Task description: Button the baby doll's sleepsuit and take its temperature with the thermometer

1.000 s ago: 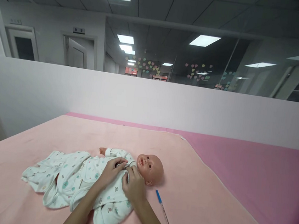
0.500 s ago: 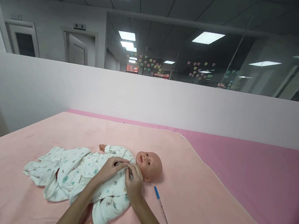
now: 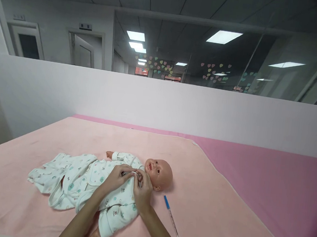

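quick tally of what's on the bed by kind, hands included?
Baby doll: 1
Printed white onesie on the doll: 1
Blue-capped pen: 1
Peach blanket: 1
Pink sheet: 1
Hands: 2, left hand and right hand, both pinching the onesie at the collar
Total: 7

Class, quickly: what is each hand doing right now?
Left hand: closed, pinching the doll's romper collar.
Right hand: closed, pinching the same collar.
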`<state>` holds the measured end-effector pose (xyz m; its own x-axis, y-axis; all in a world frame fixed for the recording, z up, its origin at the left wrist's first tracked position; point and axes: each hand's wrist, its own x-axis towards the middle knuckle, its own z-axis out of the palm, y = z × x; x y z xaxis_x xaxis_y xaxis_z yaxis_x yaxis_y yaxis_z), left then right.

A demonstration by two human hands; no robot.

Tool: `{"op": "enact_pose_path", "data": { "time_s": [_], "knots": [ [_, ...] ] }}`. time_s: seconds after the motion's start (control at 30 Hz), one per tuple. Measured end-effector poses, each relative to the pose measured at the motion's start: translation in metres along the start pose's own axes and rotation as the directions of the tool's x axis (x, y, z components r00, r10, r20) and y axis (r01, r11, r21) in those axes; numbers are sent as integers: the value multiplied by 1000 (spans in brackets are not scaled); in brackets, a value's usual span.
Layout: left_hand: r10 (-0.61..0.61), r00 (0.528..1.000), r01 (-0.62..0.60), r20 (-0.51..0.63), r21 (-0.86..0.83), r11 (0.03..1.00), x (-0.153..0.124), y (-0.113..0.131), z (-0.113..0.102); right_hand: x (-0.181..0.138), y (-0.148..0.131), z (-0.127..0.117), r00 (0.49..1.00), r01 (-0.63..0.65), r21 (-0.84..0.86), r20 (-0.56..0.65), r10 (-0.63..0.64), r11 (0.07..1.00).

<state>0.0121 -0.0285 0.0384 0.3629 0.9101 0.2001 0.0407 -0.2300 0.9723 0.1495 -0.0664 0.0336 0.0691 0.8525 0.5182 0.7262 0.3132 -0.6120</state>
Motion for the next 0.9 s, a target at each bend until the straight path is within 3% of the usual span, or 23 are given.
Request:
{"op": "enact_pose_path", "data": {
  "time_s": [0.23, 0.67, 0.9],
  "knots": [
    [-87, 996, 85, -19, -68, 994, 0, -7, 0, 1, 5, 4, 997, 69, 18, -25, -69, 997],
    [-103, 986, 117, 131, -101, 988, 1, -2, -3, -4, 8, 7, 999, 6, 79, -43, -2, 997],
    [-50, 997, 60, 51, -200, 978, -1, -1, -2, 1, 2, 1, 996, 83, 48, 14, -83, 995]
  ]
}}
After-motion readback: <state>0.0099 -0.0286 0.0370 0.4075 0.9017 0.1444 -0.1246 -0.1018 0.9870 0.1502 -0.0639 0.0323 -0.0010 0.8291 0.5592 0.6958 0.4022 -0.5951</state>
